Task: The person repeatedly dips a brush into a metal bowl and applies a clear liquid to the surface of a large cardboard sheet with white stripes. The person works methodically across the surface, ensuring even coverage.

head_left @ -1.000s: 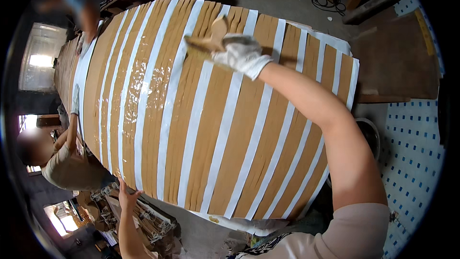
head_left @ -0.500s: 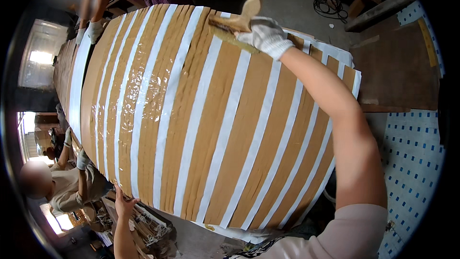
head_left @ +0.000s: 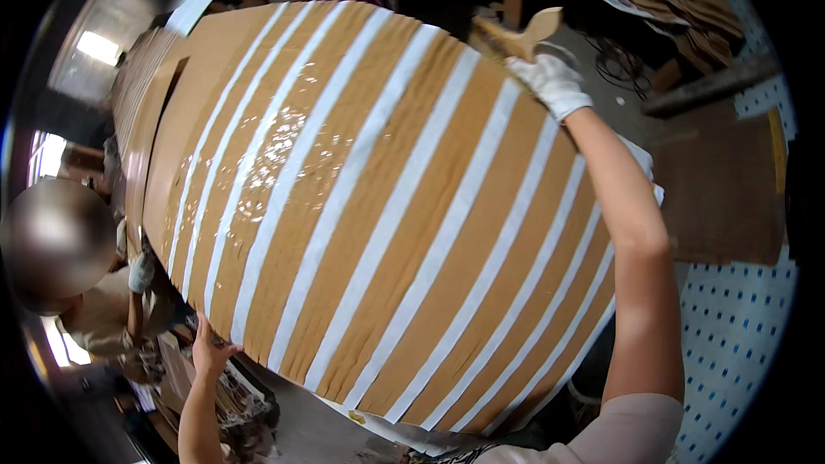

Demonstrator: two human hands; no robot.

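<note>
A large stack of brown sheets with white stripes (head_left: pixel 404 305) spreads before me, its left half wet and glossy. My right hand (head_left: pixel 554 82), in a white knit glove, is closed round the pale wooden handle of a wide brush (head_left: pixel 540 27). The brush is at the far right edge of the stack, its bristles partly hidden along that edge. My bare left hand (head_left: pixel 210 351) is at the near left edge, thumb spread from the fingers and touching the border of the sheets.
On the left a person (head_left: pixel 107 309) with a gloved hand stands beside a second brown stack (head_left: pixel 142 116). Blurred white sheeting (head_left: pixel 193 4) is at the far left. A dark cable coil (head_left: pixel 623 69) lies on the floor beyond, and a brown board (head_left: pixel 726 189) is at the right.
My right hand has moved the brush right, from the striped surface to its far edge. The white strip at the left has left its place, and the far co-worker's gloved hands are out of sight.
</note>
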